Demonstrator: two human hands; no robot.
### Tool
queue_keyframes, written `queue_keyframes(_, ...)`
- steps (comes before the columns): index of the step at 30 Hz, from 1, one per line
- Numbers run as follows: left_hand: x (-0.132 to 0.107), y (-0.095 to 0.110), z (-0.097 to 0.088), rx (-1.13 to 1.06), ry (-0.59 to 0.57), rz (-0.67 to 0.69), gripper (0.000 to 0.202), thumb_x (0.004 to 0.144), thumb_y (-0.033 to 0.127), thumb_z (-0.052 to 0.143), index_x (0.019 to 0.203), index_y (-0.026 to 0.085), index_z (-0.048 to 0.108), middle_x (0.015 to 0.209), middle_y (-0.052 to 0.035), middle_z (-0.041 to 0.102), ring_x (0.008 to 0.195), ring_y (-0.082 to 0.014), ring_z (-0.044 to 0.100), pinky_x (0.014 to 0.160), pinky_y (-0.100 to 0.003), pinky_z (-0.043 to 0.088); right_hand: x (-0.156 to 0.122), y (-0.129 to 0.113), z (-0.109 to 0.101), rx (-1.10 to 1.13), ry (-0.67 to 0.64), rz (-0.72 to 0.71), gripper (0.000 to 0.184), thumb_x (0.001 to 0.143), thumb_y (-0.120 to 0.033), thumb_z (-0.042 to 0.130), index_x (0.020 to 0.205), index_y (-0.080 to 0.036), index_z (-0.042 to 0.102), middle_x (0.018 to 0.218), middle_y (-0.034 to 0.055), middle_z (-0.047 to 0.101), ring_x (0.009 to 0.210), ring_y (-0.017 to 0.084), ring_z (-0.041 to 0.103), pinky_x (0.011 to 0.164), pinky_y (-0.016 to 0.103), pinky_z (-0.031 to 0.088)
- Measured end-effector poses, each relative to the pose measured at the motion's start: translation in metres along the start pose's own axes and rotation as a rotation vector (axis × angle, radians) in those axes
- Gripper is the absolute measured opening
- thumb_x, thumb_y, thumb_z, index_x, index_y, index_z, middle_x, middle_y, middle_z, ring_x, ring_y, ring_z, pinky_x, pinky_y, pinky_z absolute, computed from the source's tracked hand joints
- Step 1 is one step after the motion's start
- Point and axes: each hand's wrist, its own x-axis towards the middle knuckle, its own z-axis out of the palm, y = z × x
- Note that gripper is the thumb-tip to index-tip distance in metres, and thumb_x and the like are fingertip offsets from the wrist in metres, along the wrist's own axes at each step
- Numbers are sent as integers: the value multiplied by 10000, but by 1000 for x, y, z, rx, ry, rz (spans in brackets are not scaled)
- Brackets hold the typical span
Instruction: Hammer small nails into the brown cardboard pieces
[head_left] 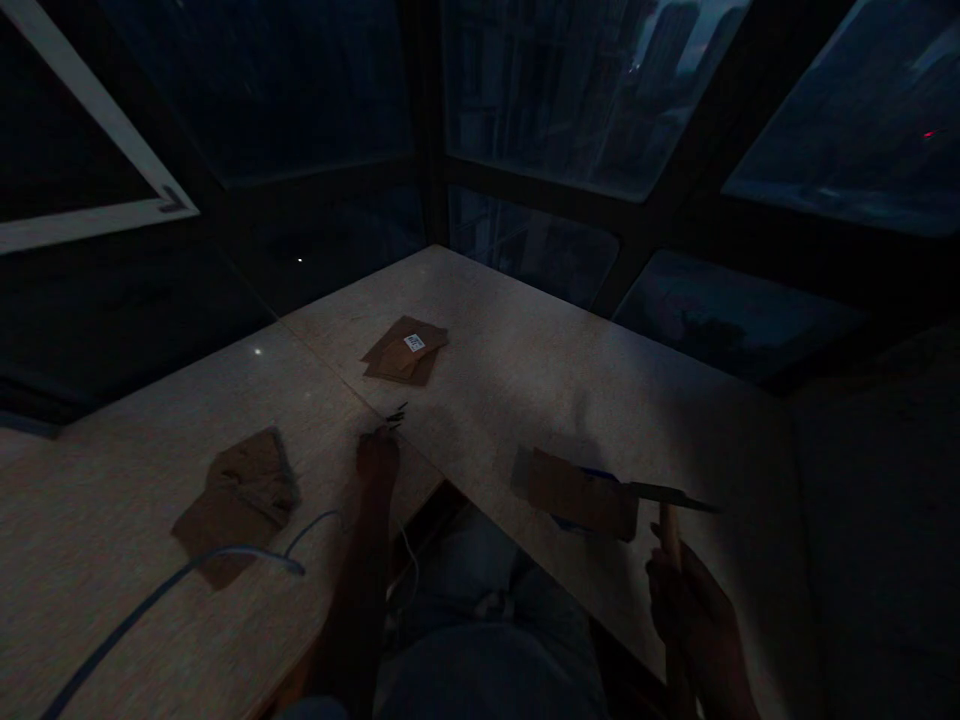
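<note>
The scene is very dark. My right hand [686, 600] is closed round the wooden handle of a hammer [670, 510], whose dark metal head lies level above the tabletop. Just left of the hammer head lies a piece of brown cardboard [577, 495] with something blue under its edge. My left hand [377, 455] reaches forward to a small heap of dark nails [395, 415] near the seam of the table; its fingers are bunched over them, and what they grip is too dark to make out.
An L-shaped pale tabletop [525, 370] fills the corner below dark windows [585, 90]. A stack of cardboard pieces with a white label [406, 352] lies further back. More brown cardboard [244, 495] lies at the left, with a pale cable [187, 575] running over it.
</note>
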Motion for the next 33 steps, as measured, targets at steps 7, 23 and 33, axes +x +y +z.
queue_keyframes(7,10,-4,10,-46,25,-48,291,895,210,508,1054,147,743,1084,-199,697,984,-332,669,811,-419,513,-12,6,5,30,38,6,666,723,-613,773,1225,-194,644,628,-71,475,437,68,394,373,172,310)
queue_keyframes(23,-79,132,4,-1070,-559,322,155,727,307,647,806,179,685,742,-41,753,655,-166,687,593,-252,524,-26,10,8,57,92,-15,659,801,-562,700,1309,-154,598,620,-79,443,431,75,343,367,194,267)
queue_keyframes(33,-128,214,39,-1030,-831,544,121,812,258,620,881,181,682,835,-44,743,730,-167,701,696,-281,557,-35,31,-6,14,135,-23,659,803,-576,681,1304,-151,621,635,-50,512,432,86,378,362,208,276)
